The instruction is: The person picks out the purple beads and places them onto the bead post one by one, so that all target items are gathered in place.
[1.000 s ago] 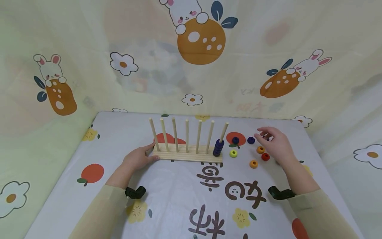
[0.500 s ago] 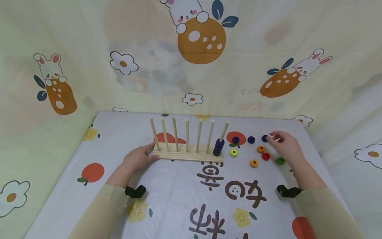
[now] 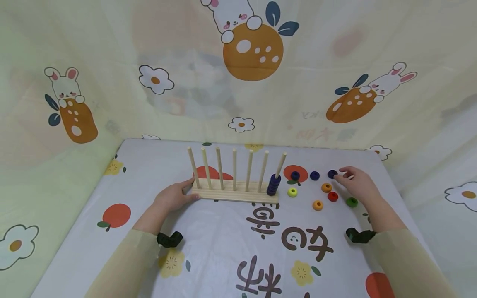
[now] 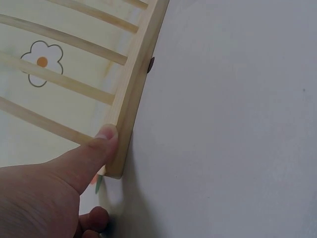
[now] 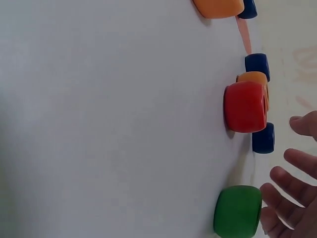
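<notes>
At the centre of the frame, a wooden peg rack [image 3: 235,195] stands lengthwise, its seven pegs [image 3: 234,169] pointing up. The left grip [image 3: 172,197] pinches its left end, thumb along the front edge and fingers round behind, probably to keep the base from sliding or tipping. Dark blue rings [image 3: 273,185] sit threaded on the rightmost peg, the one nearest the loose beads, perhaps to keep the reach short.

Right of centre, the loose beads lie scattered and apart: a row of three dark blue ones [image 3: 314,176] at the back, then a yellow-green bead [image 3: 292,192], two orange beads [image 3: 318,205], a red bead [image 3: 333,196] and a green bead [image 3: 352,202]. The right grip [image 3: 357,184] is at the rightmost blue bead, fingers spread and grasping nothing; whether a fingertip touches it I cannot tell.

The bench [image 3: 220,236] wears a pale cloth printed with fruit, flowers and lettering. Cream fabric [image 3: 186,116] with rabbits and flowers hangs behind and at both sides.
</notes>
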`<state>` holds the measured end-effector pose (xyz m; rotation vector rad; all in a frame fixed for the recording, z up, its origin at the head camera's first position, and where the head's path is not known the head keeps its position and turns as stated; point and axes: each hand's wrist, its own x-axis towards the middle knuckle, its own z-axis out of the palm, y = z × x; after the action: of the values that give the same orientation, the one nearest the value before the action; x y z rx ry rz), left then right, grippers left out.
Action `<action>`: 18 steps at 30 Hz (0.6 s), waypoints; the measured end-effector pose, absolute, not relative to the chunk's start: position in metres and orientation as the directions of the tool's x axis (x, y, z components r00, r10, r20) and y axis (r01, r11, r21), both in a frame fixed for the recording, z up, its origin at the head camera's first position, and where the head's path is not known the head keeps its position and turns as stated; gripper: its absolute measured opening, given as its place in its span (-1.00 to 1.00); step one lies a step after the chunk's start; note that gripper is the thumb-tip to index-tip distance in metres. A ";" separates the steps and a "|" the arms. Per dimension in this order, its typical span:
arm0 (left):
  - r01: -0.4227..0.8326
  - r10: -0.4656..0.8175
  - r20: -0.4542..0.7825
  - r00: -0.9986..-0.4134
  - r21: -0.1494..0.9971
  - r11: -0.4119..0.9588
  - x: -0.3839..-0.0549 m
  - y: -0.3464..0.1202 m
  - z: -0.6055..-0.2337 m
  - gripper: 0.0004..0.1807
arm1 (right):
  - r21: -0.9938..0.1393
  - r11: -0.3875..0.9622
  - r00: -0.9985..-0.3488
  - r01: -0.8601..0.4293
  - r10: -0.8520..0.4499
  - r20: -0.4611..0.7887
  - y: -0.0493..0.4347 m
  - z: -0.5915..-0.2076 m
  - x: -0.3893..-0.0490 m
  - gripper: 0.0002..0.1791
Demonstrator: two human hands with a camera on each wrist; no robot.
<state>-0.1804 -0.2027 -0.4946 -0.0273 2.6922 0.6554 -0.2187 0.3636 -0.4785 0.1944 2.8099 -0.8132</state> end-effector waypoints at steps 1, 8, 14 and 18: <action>-0.107 0.064 -0.357 -0.932 0.440 0.892 -0.180 -0.203 -0.495 -0.10 | -0.510 0.838 -0.964 0.196 0.070 -0.255 0.364 -0.479 -0.220 -0.26; -0.113 0.060 -0.359 -0.931 0.441 0.890 -0.180 -0.202 -0.494 -0.10 | -0.470 0.851 -0.936 0.236 0.070 -0.344 0.366 -0.484 -0.230 -0.21; -0.109 0.065 -0.360 -0.931 0.442 0.890 -0.181 -0.203 -0.494 -0.11 | -0.444 0.866 -0.932 0.231 0.067 -0.355 0.363 -0.486 -0.239 -0.23; -0.107 0.069 -0.359 -0.931 0.448 0.888 -0.182 -0.204 -0.496 -0.11 | -0.429 0.872 -0.929 0.238 0.075 -0.363 0.359 -0.485 -0.241 -0.23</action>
<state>-0.1817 -0.2039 -0.4956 -0.0279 2.6862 0.6664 -0.2409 0.3593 -0.4845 0.2334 2.7059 -0.6810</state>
